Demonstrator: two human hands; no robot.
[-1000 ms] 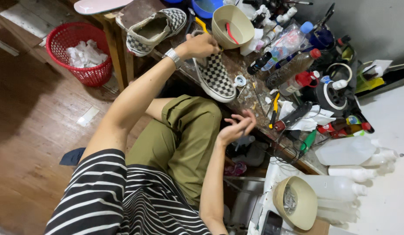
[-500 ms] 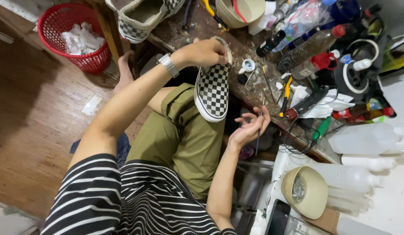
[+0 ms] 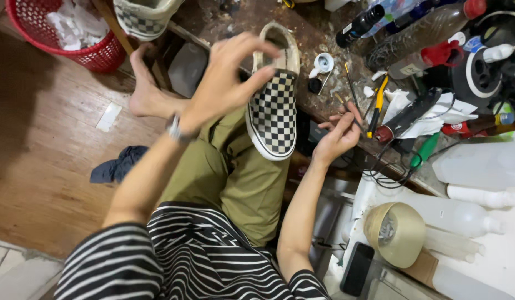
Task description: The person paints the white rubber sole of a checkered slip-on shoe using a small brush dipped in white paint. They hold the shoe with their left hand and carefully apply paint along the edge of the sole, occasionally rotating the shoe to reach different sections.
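Observation:
A black-and-white checkered slip-on shoe (image 3: pixel 273 111) lies with its heel on the stained workbench (image 3: pixel 235 19) and its toe over my lap in olive trousers. My left hand (image 3: pixel 227 78), a watch on its wrist, hovers at the shoe's left side with fingers spread; the fingertips touch the shoe's collar and upper. My right hand (image 3: pixel 338 133) is raised at the bench edge, right of the shoe, its fingers pinched on a thin brush (image 3: pixel 353 114).
A second checkered shoe (image 3: pixel 143 16) sits at the bench's far left end above a red basket (image 3: pixel 96 53) of paper. Bottles, a yellow-handled tool (image 3: pixel 378 103), cables, a tape roll (image 3: pixel 393 233) and a phone (image 3: pixel 357 268) crowd the right side. A blue cloth (image 3: pixel 117 166) lies on the wooden floor.
The shoe came down from the bench top toward my lap. My left hand loosened from a grip to spread fingers. My right hand rose toward the bench edge.

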